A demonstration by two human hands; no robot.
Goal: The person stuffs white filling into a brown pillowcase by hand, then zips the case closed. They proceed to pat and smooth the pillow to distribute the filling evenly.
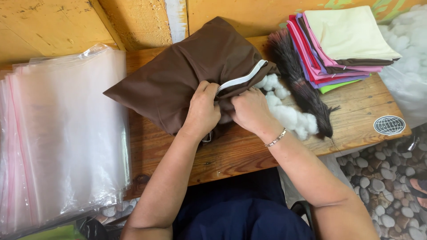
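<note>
A stuffed brown cushion cover (pixel 187 71) lies on a low wooden table (pixel 360 106). It has a white zipper strip (pixel 242 79) along its open edge. My left hand (pixel 202 109) grips the brown fabric at that opening. My right hand (pixel 251 109), with a metal bracelet at the wrist, presses into the opening beside it, fingers closed on the fabric. White fibre filling (pixel 289 113) spills out of the opening just right of my right hand.
A stack of clear plastic bags (pixel 62 133) covers the table's left end. A dark feather duster (pixel 298 80) lies right of the filling. Folded coloured covers (pixel 342 44) are piled at the back right, with loose white filling (pixel 407 58) beyond. Pebble floor (pixel 382 178) lies below.
</note>
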